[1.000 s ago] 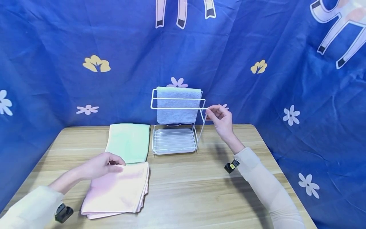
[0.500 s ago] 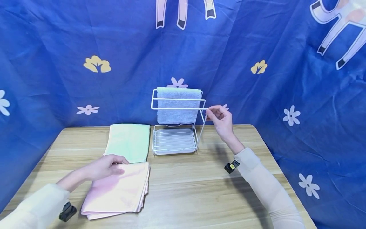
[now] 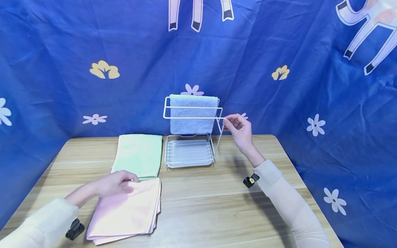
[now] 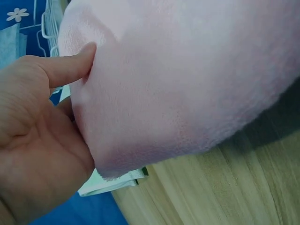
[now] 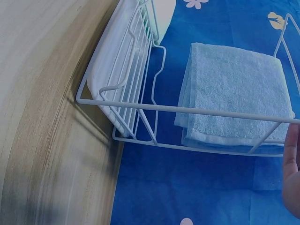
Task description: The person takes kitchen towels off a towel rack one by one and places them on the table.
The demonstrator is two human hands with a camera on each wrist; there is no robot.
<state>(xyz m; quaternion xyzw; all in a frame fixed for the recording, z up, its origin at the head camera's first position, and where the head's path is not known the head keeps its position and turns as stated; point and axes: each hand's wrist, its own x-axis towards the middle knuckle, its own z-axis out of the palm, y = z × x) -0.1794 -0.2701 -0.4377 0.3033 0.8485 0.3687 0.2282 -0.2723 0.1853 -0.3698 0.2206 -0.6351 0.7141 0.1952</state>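
A folded pink towel (image 3: 130, 213) lies on the table at the front left. My left hand (image 3: 113, 184) pinches its far edge; in the left wrist view the thumb presses on the fluffy pink face, with other fingers hidden behind the towel. At the back middle stands a white wire rack (image 5: 201, 112), and a folded light blue towel (image 3: 193, 127) hangs over its rear bar. My right hand (image 3: 240, 132) pinches the rack's right front upright near the top, beside the front bar. Just behind the pink towel is a folded mint green towel (image 3: 138, 155), partly overlapped.
The rack's base carries a white tray (image 5: 104, 70) beneath a wire grid. Blue patterned cloth (image 3: 139, 41) rises behind and beside the wooden table (image 3: 217, 210).
My left hand has shifted slightly right and toward the front. The pink towel has slid a little toward the near edge. My right hand and the rack stay in place.
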